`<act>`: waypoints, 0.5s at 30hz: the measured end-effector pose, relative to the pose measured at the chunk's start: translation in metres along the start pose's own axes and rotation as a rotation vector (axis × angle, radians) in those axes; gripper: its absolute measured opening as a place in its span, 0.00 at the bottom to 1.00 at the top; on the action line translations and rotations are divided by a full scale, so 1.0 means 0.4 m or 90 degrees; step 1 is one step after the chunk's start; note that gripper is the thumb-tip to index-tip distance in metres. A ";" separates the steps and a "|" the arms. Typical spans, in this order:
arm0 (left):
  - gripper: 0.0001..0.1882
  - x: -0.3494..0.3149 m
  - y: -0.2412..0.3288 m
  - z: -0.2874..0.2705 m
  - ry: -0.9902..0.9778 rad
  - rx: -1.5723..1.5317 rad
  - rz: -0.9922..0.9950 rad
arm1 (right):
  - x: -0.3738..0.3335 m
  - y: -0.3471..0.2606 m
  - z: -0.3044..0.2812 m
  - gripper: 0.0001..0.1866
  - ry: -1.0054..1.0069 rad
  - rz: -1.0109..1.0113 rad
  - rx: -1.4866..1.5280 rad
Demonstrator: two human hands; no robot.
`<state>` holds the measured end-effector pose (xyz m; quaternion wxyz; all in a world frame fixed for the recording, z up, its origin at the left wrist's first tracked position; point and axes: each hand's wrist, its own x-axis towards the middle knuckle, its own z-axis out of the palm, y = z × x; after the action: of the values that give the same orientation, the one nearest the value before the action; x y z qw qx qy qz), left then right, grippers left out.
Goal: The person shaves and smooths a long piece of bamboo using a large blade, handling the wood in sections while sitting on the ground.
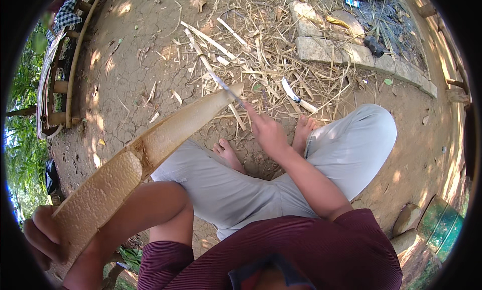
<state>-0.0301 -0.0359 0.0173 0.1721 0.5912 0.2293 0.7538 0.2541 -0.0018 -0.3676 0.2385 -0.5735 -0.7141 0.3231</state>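
Note:
A long split length of bamboo (108, 187) slants across the left side, its pale hollow inner face and a node ridge showing. Around its near end at the lower left, the fingers of my left hand (47, 234) are wrapped. My right hand (268, 134) is closed on a knife (228, 90), its handle hidden in the fist. The narrow blade points forward and left, across the bamboo's tapered far end; whether it touches cannot be made out.
Another knife (290, 91) with a pale handle lies beyond my feet among bamboo shavings (263, 64) and strips (208, 41). Stone blocks (321, 49) edge an ashy patch at the far right. A bamboo bench (60, 86) stands left; a green panel (442, 227) is at lower right.

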 end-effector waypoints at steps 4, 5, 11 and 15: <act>0.14 0.004 -0.010 -0.008 -0.102 -0.181 -0.055 | 0.030 -0.059 -0.035 0.32 -0.065 0.006 -0.090; 0.18 -0.009 -0.020 0.033 -0.124 -0.115 -0.024 | 0.018 -0.078 -0.043 0.31 -0.077 -0.022 -0.092; 0.26 -0.006 -0.035 0.104 -0.165 -0.035 0.000 | 0.039 0.069 0.019 0.36 -0.068 0.102 -0.008; 0.28 -0.030 -0.029 0.076 -0.077 -0.050 0.008 | 0.009 -0.073 -0.007 0.35 -0.022 -0.077 -0.102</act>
<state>0.0022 -0.0281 0.0071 0.2043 0.6300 0.1848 0.7260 0.2359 -0.0017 -0.3442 0.1981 -0.5410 -0.7750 0.2598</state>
